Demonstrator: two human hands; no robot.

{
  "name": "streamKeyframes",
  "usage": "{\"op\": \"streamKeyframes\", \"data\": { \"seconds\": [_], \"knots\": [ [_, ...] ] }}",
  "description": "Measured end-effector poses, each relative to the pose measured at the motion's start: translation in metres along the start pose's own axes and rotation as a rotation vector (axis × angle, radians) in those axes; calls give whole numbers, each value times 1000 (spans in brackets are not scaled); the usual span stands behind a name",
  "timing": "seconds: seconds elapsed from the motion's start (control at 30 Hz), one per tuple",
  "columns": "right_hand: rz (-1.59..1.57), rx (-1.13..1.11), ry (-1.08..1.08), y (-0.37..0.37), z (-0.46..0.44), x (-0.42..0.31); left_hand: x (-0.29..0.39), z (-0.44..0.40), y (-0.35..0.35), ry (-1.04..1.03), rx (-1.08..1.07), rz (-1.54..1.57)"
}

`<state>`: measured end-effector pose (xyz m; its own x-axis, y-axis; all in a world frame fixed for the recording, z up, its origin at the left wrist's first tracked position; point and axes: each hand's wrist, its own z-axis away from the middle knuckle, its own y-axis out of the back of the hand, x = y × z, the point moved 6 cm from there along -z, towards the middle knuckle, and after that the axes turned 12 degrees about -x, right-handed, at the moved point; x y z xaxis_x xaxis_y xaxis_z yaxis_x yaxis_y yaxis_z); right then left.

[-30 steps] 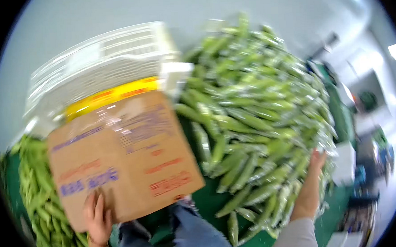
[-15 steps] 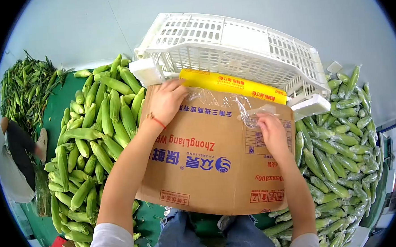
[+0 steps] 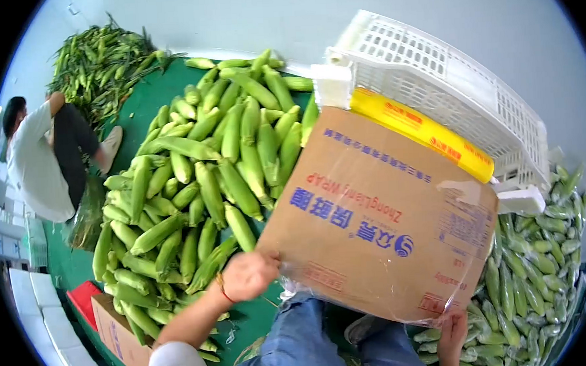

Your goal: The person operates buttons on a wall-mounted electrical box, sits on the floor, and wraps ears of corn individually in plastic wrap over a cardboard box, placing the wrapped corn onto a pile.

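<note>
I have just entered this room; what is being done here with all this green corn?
A person has the left hand and right hand at the near corners of a brown printed cardboard sheet. Glossy clear plastic film shows along its near edge; no corn lies on it. Behind is a yellow printed roll. Unwrapped green-husked corn is piled left, film-wrapped green corn right. Another person sits farther left.

At the left, a person in a white top (image 3: 37,173) was seen near a leafy green heap (image 3: 98,70) by the pale wall (image 3: 211,21). White boxes (image 3: 43,292) were lined up below, near a red object (image 3: 82,300) and a printed carton (image 3: 118,331).
</note>
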<state>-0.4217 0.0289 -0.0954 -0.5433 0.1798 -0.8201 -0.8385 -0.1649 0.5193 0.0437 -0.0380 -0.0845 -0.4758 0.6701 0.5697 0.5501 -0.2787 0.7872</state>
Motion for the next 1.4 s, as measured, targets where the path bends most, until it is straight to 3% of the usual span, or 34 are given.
{"op": "streamKeyframes", "data": {
  "seconds": [0.1, 0.13, 0.2, 0.27, 0.33, 0.37, 0.4, 0.5, 0.53, 0.57, 0.6, 0.67, 0.73, 0.77, 0.8, 0.87, 0.93, 0.97, 1.07, 1.13, 1.2, 1.23, 1.33, 1.37, 1.4],
  "knots": [
    [-82, -32, -13, -22, 8, 17, 14, 48, -37, 179, 169, -291],
    [-129, -14, -9, -23, 4, 20, -20, 81, -61, 521, 18, -202],
    [-218, 19, -9, -21, 1, 24, -93, 124, -76, 1054, 641, 215],
    [-197, 5, -45, -23, -4, 30, -173, 158, -128, 1271, 533, -171],
    [-152, 8, -17, -23, -6, 19, -205, 161, -167, 1751, 256, 90],
    [-113, 21, 23, -26, -6, 8, -215, 167, -168, 1624, 397, 265],
    [-66, 39, 53, -26, -3, -5, -225, 180, -177, 1588, 485, 248],
    [154, 240, 81, -16, 12, -32, -191, 169, -142, 1213, 981, 1081],
    [243, 294, 101, -13, 17, -37, -168, 166, -118, 960, 1008, 1484],
    [251, 263, 75, -17, 20, -28, -136, 153, -91, 1068, 1102, 1511],
    [208, 232, 26, -21, 20, -24, -93, 118, -42, 905, 1011, 1161],
    [129, 170, -61, -35, 14, -27, -46, 79, 9, 679, 803, 1102],
    [255, 119, -90, -41, 11, -16, -20, 39, 32, 541, 450, 859],
    [260, 102, -95, -39, 9, -26, 9, -18, 52, 352, 143, 461],
    [260, 89, -91, -39, 3, -40, 42, -76, 53, 147, -142, 43],
    [246, 66, -98, -39, 3, -53, 78, -138, 22, -18, -299, -128],
    [232, 40, -139, -32, 9, -57, 82, -174, -10, -35, -480, -95],
    [4, 18, -180, -23, 16, -64, 78, -188, -24, -39, -570, -77],
    [-592, 215, 110, -7, -6, -96, 58, -209, -34, -93, -643, 158],
    [-17, 71, 375, -23, -52, -116, 54, -210, -38, -35, -499, 119],
    [489, 141, 469, -41, -97, -118, 61, -191, -39, 74, -321, -71],
    [732, 175, 508, -52, -108, -122, 75, -172, -29, -117, -87, -375],
    [660, 194, 446, -52, -131, -119, 73, -101, -41, -23, 69, -284],
    [688, 256, 455, -51, -133, -123, 46, -87, -53, 299, -58, -260],
    [655, 252, 430, -51, -134, -122, 46, -82, -44, 356, -12, -288]
  ]
}}
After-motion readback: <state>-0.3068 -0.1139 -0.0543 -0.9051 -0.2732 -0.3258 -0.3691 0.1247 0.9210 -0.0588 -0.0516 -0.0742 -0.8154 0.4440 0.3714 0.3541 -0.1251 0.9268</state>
